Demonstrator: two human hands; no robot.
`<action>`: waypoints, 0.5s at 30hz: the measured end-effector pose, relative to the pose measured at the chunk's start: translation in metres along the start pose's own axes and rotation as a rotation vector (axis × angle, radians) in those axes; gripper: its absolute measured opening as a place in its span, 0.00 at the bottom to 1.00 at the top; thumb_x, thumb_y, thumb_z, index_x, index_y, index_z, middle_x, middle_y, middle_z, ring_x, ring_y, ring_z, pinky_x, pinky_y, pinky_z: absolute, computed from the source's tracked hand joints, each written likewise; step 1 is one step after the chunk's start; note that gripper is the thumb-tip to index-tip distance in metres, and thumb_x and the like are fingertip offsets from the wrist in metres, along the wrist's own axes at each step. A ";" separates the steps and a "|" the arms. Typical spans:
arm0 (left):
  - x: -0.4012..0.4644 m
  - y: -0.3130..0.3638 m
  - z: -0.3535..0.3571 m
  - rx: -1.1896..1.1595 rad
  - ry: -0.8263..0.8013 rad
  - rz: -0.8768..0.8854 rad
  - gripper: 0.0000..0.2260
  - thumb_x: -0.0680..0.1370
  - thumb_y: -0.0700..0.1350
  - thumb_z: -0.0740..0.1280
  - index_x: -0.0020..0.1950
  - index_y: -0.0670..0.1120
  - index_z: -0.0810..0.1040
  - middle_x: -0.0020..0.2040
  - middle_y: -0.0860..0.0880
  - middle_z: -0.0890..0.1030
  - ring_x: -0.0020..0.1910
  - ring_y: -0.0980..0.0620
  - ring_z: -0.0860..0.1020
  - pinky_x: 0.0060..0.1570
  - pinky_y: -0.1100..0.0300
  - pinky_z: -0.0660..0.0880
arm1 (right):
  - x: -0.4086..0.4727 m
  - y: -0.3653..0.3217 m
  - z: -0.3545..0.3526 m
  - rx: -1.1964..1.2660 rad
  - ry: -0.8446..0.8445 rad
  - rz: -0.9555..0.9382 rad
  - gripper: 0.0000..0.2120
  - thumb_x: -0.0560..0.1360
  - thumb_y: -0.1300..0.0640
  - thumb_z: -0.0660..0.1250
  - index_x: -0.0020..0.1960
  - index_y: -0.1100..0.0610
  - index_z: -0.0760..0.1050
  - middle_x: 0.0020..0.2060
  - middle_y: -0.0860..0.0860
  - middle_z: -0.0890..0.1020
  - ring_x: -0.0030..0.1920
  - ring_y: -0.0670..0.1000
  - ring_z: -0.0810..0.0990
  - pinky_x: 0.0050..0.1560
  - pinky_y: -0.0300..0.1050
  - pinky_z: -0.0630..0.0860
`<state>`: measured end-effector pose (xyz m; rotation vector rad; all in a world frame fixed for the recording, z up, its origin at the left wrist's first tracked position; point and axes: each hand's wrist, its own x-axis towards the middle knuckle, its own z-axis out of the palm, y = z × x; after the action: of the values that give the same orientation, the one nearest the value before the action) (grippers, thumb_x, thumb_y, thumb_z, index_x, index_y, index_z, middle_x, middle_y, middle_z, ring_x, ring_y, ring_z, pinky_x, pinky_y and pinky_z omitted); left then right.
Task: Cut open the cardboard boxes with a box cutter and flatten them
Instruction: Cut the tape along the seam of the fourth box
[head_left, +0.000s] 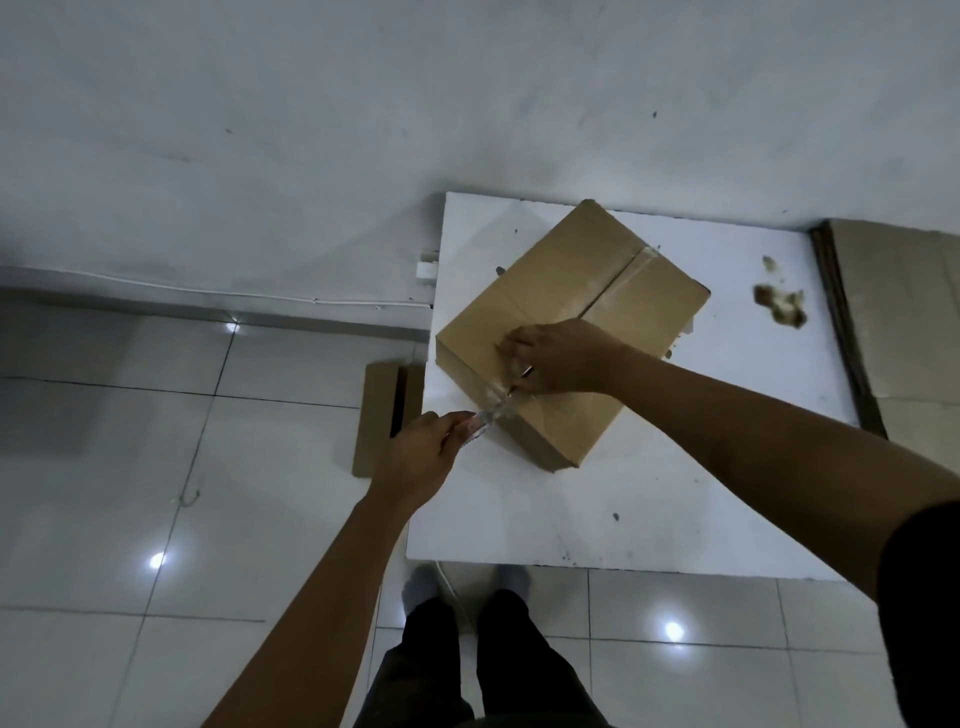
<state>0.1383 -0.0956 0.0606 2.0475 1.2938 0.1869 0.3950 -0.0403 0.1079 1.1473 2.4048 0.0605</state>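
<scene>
With our left hand (422, 457) pinching the loose tape (485, 422) taut, our right hand (558, 358) gripping the box cutter (522, 375) should slice shallow along the cardboard box (566, 312) seam.

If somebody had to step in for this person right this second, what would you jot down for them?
Left hand pinches a strip of clear tape pulled off the box's near edge. Right hand rests on the cardboard box, gripping a slim tool, probably the cutter. The box sits closed on the white table. Flattened cardboard lies at right. Left: finish opening the seam, then flatten.
</scene>
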 end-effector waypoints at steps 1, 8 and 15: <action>0.002 0.000 -0.001 0.000 0.003 -0.001 0.28 0.79 0.64 0.46 0.69 0.55 0.75 0.38 0.51 0.73 0.37 0.53 0.74 0.37 0.57 0.75 | 0.000 -0.002 0.001 -0.108 -0.004 -0.065 0.30 0.83 0.41 0.51 0.79 0.57 0.56 0.74 0.58 0.67 0.66 0.57 0.75 0.57 0.49 0.77; 0.013 -0.002 -0.006 0.044 0.021 0.036 0.21 0.80 0.66 0.56 0.68 0.60 0.76 0.38 0.55 0.72 0.37 0.57 0.73 0.34 0.63 0.70 | -0.005 -0.006 0.009 -0.358 -0.117 -0.120 0.28 0.72 0.40 0.73 0.67 0.53 0.78 0.59 0.55 0.83 0.54 0.52 0.83 0.34 0.39 0.78; 0.018 0.001 -0.016 0.176 0.036 -0.007 0.19 0.79 0.68 0.57 0.63 0.62 0.79 0.37 0.53 0.74 0.33 0.58 0.71 0.30 0.64 0.64 | -0.009 -0.015 0.002 -0.158 -0.114 -0.003 0.27 0.64 0.40 0.79 0.60 0.48 0.82 0.60 0.53 0.83 0.56 0.53 0.82 0.34 0.40 0.78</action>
<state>0.1409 -0.0730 0.0687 2.1953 1.3816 0.1107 0.3896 -0.0573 0.1063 1.0460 2.2581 0.1767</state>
